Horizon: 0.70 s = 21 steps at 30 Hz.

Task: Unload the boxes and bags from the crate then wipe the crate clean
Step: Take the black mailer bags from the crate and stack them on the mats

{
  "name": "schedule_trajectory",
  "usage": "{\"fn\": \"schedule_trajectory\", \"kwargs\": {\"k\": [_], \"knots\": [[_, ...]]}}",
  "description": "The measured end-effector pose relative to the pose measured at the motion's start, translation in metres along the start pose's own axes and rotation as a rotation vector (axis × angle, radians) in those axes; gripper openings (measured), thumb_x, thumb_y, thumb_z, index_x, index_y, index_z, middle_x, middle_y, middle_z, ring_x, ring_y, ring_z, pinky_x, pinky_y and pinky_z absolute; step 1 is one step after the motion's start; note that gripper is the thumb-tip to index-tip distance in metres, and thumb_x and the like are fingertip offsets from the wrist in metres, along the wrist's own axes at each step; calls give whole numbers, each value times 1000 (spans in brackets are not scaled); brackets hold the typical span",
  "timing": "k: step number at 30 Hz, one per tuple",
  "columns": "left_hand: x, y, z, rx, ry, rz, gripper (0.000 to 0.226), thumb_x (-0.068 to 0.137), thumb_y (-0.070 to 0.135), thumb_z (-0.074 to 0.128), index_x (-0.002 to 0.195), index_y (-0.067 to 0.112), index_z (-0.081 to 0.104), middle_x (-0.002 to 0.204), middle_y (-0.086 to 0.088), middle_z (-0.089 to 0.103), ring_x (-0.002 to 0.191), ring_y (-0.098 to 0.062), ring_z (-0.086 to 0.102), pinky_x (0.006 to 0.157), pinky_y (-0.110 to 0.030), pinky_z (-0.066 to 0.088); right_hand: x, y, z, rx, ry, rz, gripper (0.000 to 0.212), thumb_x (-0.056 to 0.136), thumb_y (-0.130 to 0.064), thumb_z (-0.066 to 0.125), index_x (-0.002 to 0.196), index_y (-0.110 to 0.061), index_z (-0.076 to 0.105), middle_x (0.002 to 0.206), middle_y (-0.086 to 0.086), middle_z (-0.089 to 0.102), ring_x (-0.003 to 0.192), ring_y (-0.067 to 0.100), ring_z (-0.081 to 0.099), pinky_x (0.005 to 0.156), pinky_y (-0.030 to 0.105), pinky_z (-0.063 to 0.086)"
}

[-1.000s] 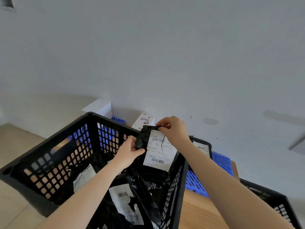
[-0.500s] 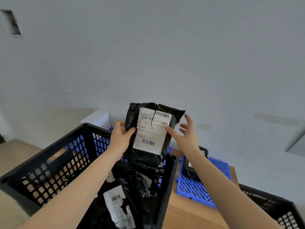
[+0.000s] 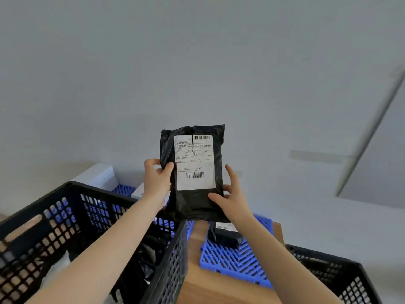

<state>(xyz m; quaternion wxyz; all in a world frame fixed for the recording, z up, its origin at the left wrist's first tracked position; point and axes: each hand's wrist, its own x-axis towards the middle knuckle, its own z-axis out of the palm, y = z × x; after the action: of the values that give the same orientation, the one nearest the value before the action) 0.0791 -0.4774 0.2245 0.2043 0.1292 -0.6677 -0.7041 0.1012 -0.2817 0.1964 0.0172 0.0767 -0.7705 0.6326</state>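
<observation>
The left hand [image 3: 156, 181] grips the left edge of a black mailer bag [image 3: 197, 204], thumb in front and fingers curled behind. The right hand [image 3: 232, 198] pinches its lower right corner, thumb in front, most fingers hidden behind. The bag is held upright above the far right corner of the black crate [image 3: 54, 220]. Its white shipping label [image 3: 194, 163] is cracked from the top and carries two barcodes; the fine print is unreadable. Inside the crate, dark bags [image 3: 151, 255] are blurred and partly covered by the left forearm. Right of the crate, a small black parcel [image 3: 223, 236] lies on a blue grid panel [image 3: 232, 262], its label cut off by the right wrist.
</observation>
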Motion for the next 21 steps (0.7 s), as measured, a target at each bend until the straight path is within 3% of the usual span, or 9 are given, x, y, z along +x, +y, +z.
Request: {"fn": "schedule_trajectory", "kwargs": {"k": [2, 6, 11, 14, 17, 21], "knots": [[-8, -6, 23, 23, -61, 29, 35, 93, 26, 63, 119, 27, 39, 99, -7, 68, 93, -23, 66, 80, -47, 55, 0, 6, -23, 12, 45, 6, 82, 88, -13, 66, 143, -52, 19, 115, 3, 59, 91, 18, 67, 77, 35, 59], [-26, -22, 58, 103, -289, 113, 71, 88, 28, 71, 137, 50, 24, 112, 14, 54, 102, -6, 59, 78, -25, 48, -1, 23, -58, 68, 107, 44, 70, 90, -7, 62, 141, -45, 33, 116, 6, 60, 92, 19, 67, 75, 34, 60], [-27, -52, 86, 418, -537, 183, 78, 85, 31, 74, 145, 45, 27, 137, 4, 36, 122, -12, 42, 107, -37, 41, 7, 52, -85, 91, 192, 124, 66, 91, -6, 60, 141, -40, 35, 118, 7, 59, 103, 22, 62, 84, 42, 57], [-19, -70, 102, 532, -631, 148, 78, 83, 33, 76, 146, 43, 30, 134, 1, 39, 123, -20, 45, 107, -38, 40, 17, 71, -96, 88, 216, 169, 66, 92, -5, 60, 143, -38, 35, 118, 4, 58, 101, 17, 61, 77, 32, 59], [-4, -87, 119, 606, -666, 167, 87, 78, 30, 81, 147, 41, 29, 124, 2, 41, 116, -18, 47, 101, -31, 40, 31, 91, -102, 12, 236, 196, 64, 93, -9, 60, 145, -36, 33, 122, 1, 50, 103, 12, 55, 70, 17, 53], [21, -113, 139, 690, -708, 192, 93, 73, 27, 85, 147, 36, 29, 121, 3, 36, 115, -11, 37, 99, -25, 33, 56, 117, -101, -53, 246, 247, 66, 93, -12, 60, 147, -37, 30, 124, 0, 45, 116, 21, 51, 90, 32, 52]]}}
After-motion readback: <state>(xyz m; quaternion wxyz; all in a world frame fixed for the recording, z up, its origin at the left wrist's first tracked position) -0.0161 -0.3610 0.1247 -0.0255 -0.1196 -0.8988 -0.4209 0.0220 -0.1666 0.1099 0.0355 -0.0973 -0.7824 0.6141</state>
